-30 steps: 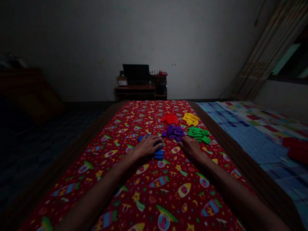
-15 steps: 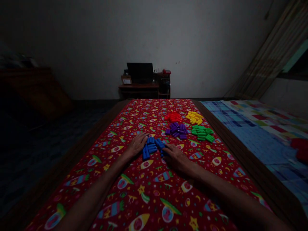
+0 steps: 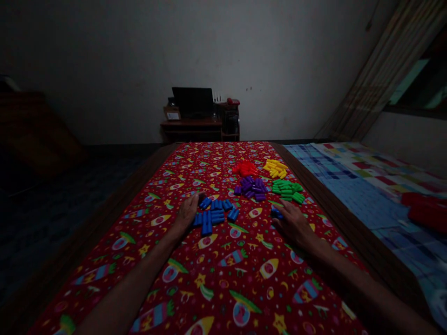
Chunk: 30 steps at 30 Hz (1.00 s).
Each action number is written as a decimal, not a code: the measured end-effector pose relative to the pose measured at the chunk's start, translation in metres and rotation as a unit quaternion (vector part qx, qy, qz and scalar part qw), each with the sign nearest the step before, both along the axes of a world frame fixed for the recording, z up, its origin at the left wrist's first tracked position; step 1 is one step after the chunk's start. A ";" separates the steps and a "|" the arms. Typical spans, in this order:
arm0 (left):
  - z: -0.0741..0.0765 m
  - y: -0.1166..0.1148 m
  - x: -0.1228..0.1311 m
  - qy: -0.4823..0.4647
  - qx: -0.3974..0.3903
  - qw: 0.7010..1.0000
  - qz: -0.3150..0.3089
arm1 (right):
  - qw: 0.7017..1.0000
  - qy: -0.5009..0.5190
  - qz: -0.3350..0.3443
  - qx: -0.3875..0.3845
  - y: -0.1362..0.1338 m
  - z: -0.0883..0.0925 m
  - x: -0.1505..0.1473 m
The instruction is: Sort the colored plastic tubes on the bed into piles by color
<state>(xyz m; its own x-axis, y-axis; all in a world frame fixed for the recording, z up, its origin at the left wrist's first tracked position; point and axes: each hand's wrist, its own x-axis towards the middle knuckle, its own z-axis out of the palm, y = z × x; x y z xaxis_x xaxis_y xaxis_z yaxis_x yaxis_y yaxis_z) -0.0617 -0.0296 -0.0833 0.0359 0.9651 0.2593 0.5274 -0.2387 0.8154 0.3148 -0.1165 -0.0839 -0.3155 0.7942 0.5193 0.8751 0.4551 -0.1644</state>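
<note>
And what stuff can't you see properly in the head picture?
All in the head view:
- How many blue pieces the right hand has: its fingers partly cover them.
- What is under the left hand: the hand itself hides it.
- How many are in the red pile: too small and blurred together.
- The whole window: the right edge cuts it off.

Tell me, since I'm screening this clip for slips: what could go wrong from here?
The right hand has blue pieces between thumb and fingers, close to the green pile; let go carelessly, they might stray into it. The left hand is right beside the loose blue pile, so a sideways nudge could scatter it. The purple pile lies close to the red pile, so a bump there may mix the colours.
</note>
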 end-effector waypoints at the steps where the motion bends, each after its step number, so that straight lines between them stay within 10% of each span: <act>1: 0.000 0.000 0.000 0.003 -0.003 1.000 0.000 | 1.000 0.002 0.013 0.007 0.002 0.001 -0.012; 9: 0.001 -0.007 -0.001 0.017 -0.005 1.000 -0.005 | 0.977 -0.062 0.199 -0.050 0.011 0.015 -0.129; 22: 0.010 -0.013 0.002 0.092 0.029 0.995 0.001 | 0.991 -0.100 0.090 -0.021 0.006 0.011 -0.014; 30: 0.007 -0.009 0.001 0.104 0.033 0.994 -0.005 | 0.980 -0.057 0.193 -0.013 0.016 0.018 -0.092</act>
<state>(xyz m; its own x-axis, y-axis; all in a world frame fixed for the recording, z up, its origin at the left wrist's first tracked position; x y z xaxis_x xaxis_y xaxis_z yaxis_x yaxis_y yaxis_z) -0.0612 -0.0385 -0.0763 0.1047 0.9458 0.3074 0.6809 -0.2935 0.6710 0.2229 -0.1001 -0.0662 -0.6488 0.6173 0.4450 0.6526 0.7521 -0.0920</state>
